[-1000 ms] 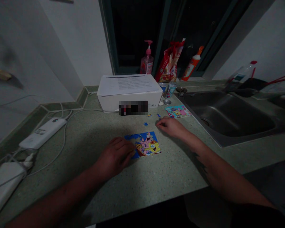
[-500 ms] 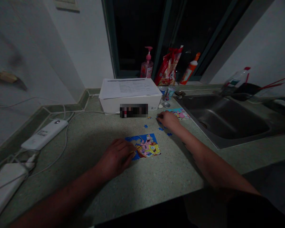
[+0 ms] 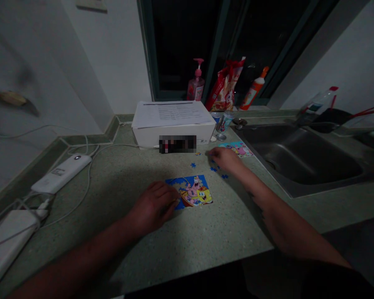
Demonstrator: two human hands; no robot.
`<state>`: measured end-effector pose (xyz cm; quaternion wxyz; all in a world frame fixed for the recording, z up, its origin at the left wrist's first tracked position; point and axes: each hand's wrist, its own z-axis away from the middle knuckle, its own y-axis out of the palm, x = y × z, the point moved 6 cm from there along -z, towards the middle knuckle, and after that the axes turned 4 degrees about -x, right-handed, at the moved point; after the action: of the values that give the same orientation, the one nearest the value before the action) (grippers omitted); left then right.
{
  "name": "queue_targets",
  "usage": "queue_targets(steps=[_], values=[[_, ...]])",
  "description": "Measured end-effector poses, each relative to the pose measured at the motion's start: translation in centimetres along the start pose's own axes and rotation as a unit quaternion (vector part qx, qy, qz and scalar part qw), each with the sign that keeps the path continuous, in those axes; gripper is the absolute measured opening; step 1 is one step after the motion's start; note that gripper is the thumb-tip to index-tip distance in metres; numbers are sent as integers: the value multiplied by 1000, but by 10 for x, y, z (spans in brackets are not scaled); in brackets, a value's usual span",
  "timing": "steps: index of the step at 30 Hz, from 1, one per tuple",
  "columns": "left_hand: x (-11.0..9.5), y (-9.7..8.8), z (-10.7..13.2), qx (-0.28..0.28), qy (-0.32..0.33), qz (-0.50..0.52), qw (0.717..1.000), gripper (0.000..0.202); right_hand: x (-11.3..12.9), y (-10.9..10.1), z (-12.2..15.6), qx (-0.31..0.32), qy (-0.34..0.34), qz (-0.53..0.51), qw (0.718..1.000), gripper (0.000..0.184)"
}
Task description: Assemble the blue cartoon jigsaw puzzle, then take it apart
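A partly built cartoon jigsaw puzzle (image 3: 191, 192) lies flat on the speckled green countertop (image 3: 233, 224). My left hand (image 3: 152, 205) rests at the puzzle's left edge, its fingers curled together and its fingertips hidden. My right hand (image 3: 226, 160) is farther forward, with its fingertips down on the counter. Beside it are loose blue puzzle pieces (image 3: 213, 169), and another blue piece (image 3: 193, 165) lies farther left. The picture on a puzzle box lid (image 3: 238, 148) shows beyond my right hand. Whether either hand holds a small piece is hidden.
A white box (image 3: 173, 135) topped with papers stands at the back, beside a drinks can (image 3: 226, 121). A steel sink (image 3: 299, 155) lies to the right. White chargers (image 3: 60, 174) and cables lie at the left. Bottles and a red bag stand on the window ledge.
My right hand has moved forward, uncovering the loose blue pieces. My left hand stays at the puzzle's edge. The whole view has shifted slightly.
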<state>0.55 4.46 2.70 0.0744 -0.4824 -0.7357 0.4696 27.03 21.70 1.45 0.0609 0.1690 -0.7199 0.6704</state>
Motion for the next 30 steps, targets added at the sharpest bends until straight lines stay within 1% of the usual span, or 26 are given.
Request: queue_targets(steps=[2,4,5,7,9,11,13,17,22,26,30], values=[[-1,-1,0,7,2,4,1000,13,1,-3,15,5,-24,-86,996,20],[-3,0,0,22,6,10,1000,18,2,-1,31,25,-24,-202,979,13],[-4,2,0,33,8,14,999,21,5,2,38,51,-27,-250,967,12],[-7,6,0,60,11,20,998,27,15,8,50,95,-36,-308,946,8],[-11,12,0,87,18,20,996,32,26,13,55,121,-51,-334,934,6],[-15,16,0,107,27,15,994,36,36,16,56,134,-62,-350,925,4],[-18,18,1,121,34,15,992,38,40,20,56,149,-58,-364,918,3],[-18,19,3,140,37,24,989,40,38,26,57,180,-44,-374,909,6],[-18,20,3,149,40,30,988,40,33,28,59,174,-55,-342,922,6],[-19,21,2,150,34,37,987,37,35,30,60,170,-66,-323,929,8],[-19,23,3,151,33,38,987,39,37,30,61,163,-75,-305,935,8]])
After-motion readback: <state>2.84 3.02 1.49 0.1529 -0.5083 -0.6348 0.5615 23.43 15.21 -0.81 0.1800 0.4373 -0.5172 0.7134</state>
